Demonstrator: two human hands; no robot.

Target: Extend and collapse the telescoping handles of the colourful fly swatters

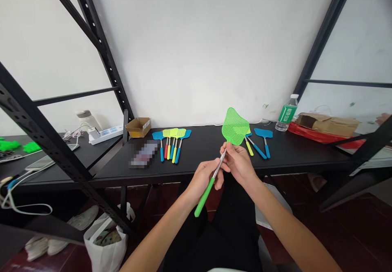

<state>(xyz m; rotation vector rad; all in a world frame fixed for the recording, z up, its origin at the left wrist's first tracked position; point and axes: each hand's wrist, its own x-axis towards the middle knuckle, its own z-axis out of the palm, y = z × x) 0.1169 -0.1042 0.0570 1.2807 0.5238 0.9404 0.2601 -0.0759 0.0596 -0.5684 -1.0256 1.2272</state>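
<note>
A green fly swatter (235, 125) with a perforated head, a thin metal rod and a green grip is held up before me, tilted with its head up and to the right. My right hand (240, 161) pinches it where the head meets the rod. Lower down, my left hand (206, 177) is closed around the metal rod just above the grip. On the black table, a row of blue and yellow fly swatters (174, 133) lies to the left, one with a red handle. Behind the green head and to its right lie a few more, including a blue fly swatter (263, 133).
A small open cardboard box (138, 128) and a pixelated flat object (143, 154) are at the table's left. On the right stand a water bottle (287, 113) and a brown cardboard package (327, 124) on red material. Black metal shelf posts (104, 51) rise at both sides.
</note>
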